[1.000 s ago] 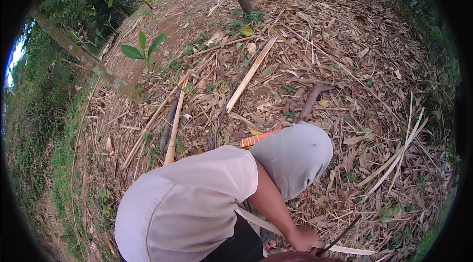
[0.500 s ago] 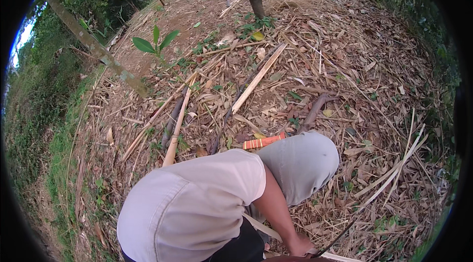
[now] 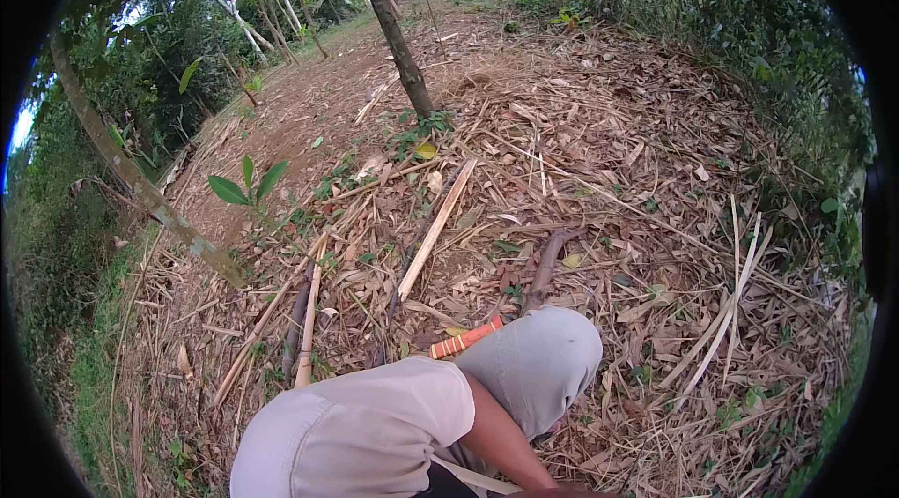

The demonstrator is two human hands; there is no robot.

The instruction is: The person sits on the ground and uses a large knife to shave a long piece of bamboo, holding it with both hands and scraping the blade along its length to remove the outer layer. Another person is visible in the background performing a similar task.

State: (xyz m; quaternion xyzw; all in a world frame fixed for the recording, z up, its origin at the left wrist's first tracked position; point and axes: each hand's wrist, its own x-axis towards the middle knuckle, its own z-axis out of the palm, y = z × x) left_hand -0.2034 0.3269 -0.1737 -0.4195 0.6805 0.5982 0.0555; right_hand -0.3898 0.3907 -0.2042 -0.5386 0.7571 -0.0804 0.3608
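Neither of my hands shows. A beige short sleeve (image 3: 361,428) fills the lower left, and a bare forearm (image 3: 501,446) runs from it down to the bottom edge, where the hand is cut off. I cannot tell which arm it is. A bent knee in grey trousers (image 3: 538,362) sits just right of the arm. Beside the knee lies an orange striped handle (image 3: 465,338) on the leaf litter. A pale flat strip (image 3: 473,476) passes under the forearm.
The ground is covered with dry leaves and split bamboo: a long pale slat (image 3: 436,228), a cane (image 3: 307,325), thin strips (image 3: 726,315) at right. A tree trunk (image 3: 389,25) stands ahead, a leaning trunk (image 3: 140,184) at left, and a small seedling (image 3: 251,187).
The view has tilted upward. The hand seen at the bottom edge beside a thin dark stick and a pale strip has dropped out of the picture; more trees show at the top.
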